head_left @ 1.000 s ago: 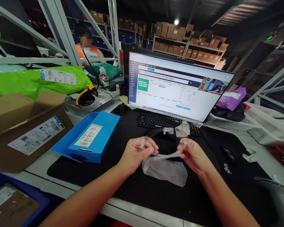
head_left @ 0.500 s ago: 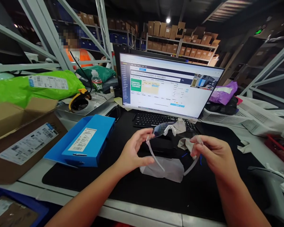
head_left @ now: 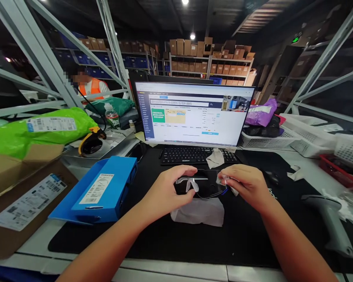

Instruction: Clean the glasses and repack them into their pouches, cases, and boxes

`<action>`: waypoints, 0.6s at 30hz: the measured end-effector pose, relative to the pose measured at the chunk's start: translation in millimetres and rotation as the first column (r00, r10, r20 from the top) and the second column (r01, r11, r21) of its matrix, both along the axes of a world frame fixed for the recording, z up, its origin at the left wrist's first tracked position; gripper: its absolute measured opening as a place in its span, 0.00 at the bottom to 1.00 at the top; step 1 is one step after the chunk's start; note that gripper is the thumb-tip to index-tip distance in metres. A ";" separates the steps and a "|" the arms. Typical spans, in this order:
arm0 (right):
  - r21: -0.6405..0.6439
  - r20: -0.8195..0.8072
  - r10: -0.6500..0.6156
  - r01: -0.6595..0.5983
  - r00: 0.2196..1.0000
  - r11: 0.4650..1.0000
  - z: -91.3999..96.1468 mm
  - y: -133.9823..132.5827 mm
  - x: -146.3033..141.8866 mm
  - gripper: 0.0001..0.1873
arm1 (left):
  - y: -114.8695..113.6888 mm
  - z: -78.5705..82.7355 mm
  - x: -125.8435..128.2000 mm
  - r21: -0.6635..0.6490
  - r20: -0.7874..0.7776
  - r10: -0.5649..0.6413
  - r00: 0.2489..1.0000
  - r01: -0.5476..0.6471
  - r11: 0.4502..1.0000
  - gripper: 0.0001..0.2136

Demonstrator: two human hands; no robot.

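Observation:
A pair of glasses with clear lenses and a pale nose piece [head_left: 193, 185] is held up over the black desk mat [head_left: 229, 243]. My left hand [head_left: 166, 190] grips one side near the nose piece, fingers above and thumb below. At the other side, my right hand [head_left: 248, 185] pinches the glasses between thumb and fingers; its fingertips partly hide what they hold. Below the glasses lies a translucent white sleeve [head_left: 198, 212], flat on the mat. A crumpled off-white piece [head_left: 215, 158] rests on the keyboard [head_left: 184, 156].
To the left are a blue box [head_left: 125, 172], a brown carton [head_left: 6, 184] and dark goggles [head_left: 91, 144]. A monitor [head_left: 191, 117] stands ahead. A grey scanner [head_left: 331, 223], a mouse [head_left: 271, 177] and white baskets [head_left: 267, 140] are on the right. Someone in an orange vest [head_left: 92, 88] is beyond.
The glasses have turned, so their arms no longer point toward me. My right hand has come closer to my left. The camera view has shifted, and the monitor sits lower.

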State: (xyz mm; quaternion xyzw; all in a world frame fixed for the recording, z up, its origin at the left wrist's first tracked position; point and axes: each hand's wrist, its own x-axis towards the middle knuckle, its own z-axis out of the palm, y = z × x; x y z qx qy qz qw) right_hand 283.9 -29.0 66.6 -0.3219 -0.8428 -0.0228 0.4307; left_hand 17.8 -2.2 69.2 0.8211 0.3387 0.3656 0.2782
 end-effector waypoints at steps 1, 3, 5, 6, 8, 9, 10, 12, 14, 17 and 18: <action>-0.019 -0.001 -0.010 0.010 1.000 1.000 1.1 -0.2 1.4 0.04 | 1.1 0.0 3.0 -0.005 0.015 0.002 1.000 -0.002 1.000 0.21; -0.075 0.011 -0.033 0.033 0.999 0.997 4.3 -2.0 5.1 0.05 | 3.6 0.1 7.4 -0.002 0.038 0.001 0.999 -0.001 1.000 0.20; -0.157 0.022 -0.076 0.079 0.997 0.984 6.9 -2.5 11.0 0.07 | 6.9 0.8 9.9 0.004 0.053 0.005 0.999 -0.006 1.000 0.18; -0.207 0.019 -0.112 0.113 0.994 0.972 7.2 -1.0 15.2 0.08 | 8.7 1.3 10.6 0.009 0.060 0.013 0.998 -0.014 1.000 0.17; -0.315 -0.011 -0.209 0.195 0.978 0.929 4.0 7.9 26.3 0.11 | 12.5 2.4 11.0 0.025 0.074 0.041 0.996 -0.043 0.999 0.15; -0.370 -0.041 -0.281 0.247 0.959 0.896 0.1 15.5 33.0 0.12 | 14.3 2.9 10.9 0.035 0.076 0.057 0.995 -0.060 0.998 0.15; -0.424 -0.068 -0.359 0.298 0.931 0.855 -5.4 25.2 40.0 0.13 | 15.9 3.3 10.6 0.044 0.076 0.072 0.995 -0.075 0.996 0.14; -0.516 -0.103 -0.506 0.388 0.856 0.763 -20.2 49.0 53.6 0.13 | 18.1 3.7 9.6 0.052 0.071 0.099 0.993 -0.103 0.993 0.14; -0.580 -0.096 -0.591 0.437 0.801 0.687 -37.3 75.0 64.4 0.12 | 19.4 3.7 7.9 0.046 0.061 0.111 0.992 -0.114 0.992 0.14; -0.655 -0.060 -0.646 0.458 0.761 0.601 -56.7 108.5 71.9 0.11 | 21.3 3.8 3.7 0.044 0.050 0.114 0.992 -0.116 0.992 0.13; -0.678 -0.052 -0.654 0.454 0.755 0.578 -59.5 116.7 72.1 0.11 | 22.3 4.0 1.9 0.044 0.047 0.116 0.992 -0.118 0.992 0.13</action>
